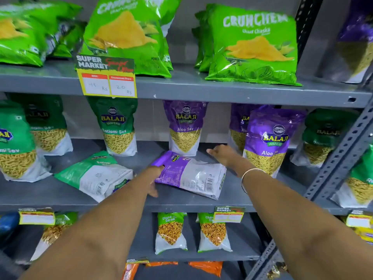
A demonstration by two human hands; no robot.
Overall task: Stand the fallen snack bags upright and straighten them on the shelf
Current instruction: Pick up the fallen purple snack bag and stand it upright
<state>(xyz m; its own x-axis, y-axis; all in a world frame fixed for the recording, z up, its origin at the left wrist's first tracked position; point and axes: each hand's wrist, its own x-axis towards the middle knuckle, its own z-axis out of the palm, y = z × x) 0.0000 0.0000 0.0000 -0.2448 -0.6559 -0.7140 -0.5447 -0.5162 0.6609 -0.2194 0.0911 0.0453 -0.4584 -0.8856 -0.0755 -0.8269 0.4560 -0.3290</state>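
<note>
A purple Aloo Sev bag [193,174] lies flat, back side up, on the grey middle shelf [60,195]. My left hand [154,178] touches its left edge, fingers curled under it. Just past the bag's far right end, my right hand [222,155] hovers with fingers spread and a bangle on the wrist. Left of my hands, a green Ratlami Sev bag [94,174] also lies fallen, back up. Behind them stand an upright purple bag [184,126] and an upright green bag [116,126].
More upright purple bags [268,138] stand at the right, green ones [18,142] at the left. The upper shelf holds green Crunchem bags [252,47] and a price tag [107,76]. Below are Chana Garam packs [170,231]. A slotted metal upright [339,156] runs down the right.
</note>
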